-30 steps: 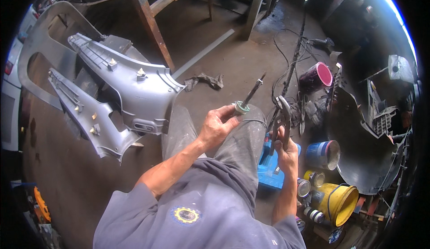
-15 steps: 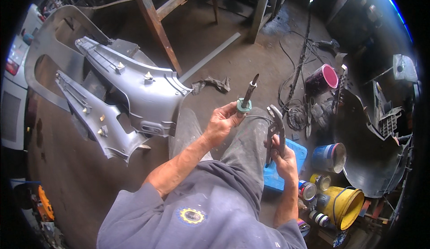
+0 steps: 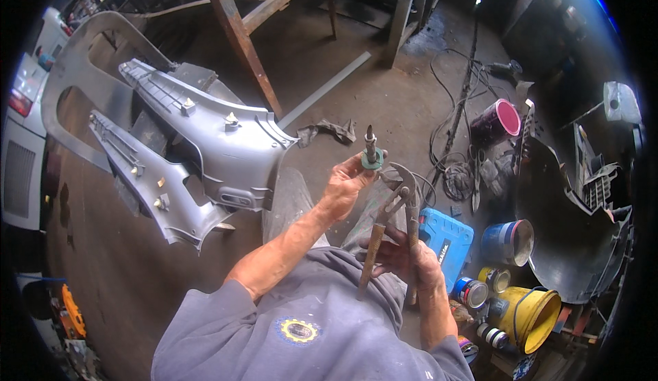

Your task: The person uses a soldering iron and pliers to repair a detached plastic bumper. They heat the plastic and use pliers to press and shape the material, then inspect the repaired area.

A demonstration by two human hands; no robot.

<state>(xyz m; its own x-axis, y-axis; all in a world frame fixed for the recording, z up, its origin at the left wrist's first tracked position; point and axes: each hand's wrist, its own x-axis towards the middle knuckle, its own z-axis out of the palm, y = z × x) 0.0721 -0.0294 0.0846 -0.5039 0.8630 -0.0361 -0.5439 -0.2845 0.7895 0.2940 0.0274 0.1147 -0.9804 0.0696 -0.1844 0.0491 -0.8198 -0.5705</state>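
Note:
My left hand (image 3: 345,187) is closed around a soldering iron (image 3: 371,149) with a green collar, its dark tip pointing up and away from me. A cord trails from it to the right. In my right hand (image 3: 404,254) is a pair of adjustable pliers (image 3: 413,220), its rusty handles spread apart, with my fingers between and around them. The head of the pliers is just below and right of the iron's collar; whether the two touch I cannot tell. To the left, two silver-grey plastic trim panels (image 3: 229,149) (image 3: 147,179) lie with pale clips on them.
A blue plastic case (image 3: 447,244) lies beside my right leg, with paint cans (image 3: 471,292), a yellow bucket (image 3: 531,319) and a pink-lidded can (image 3: 504,117) further right. Black cable (image 3: 456,179) coils on the floor. A rusty metal frame leg (image 3: 240,38) stands ahead.
The handles of the pliers have been spread wide, and the pliers have shifted left and nearer my body. The soldering iron has tipped slightly, staying in my left hand.

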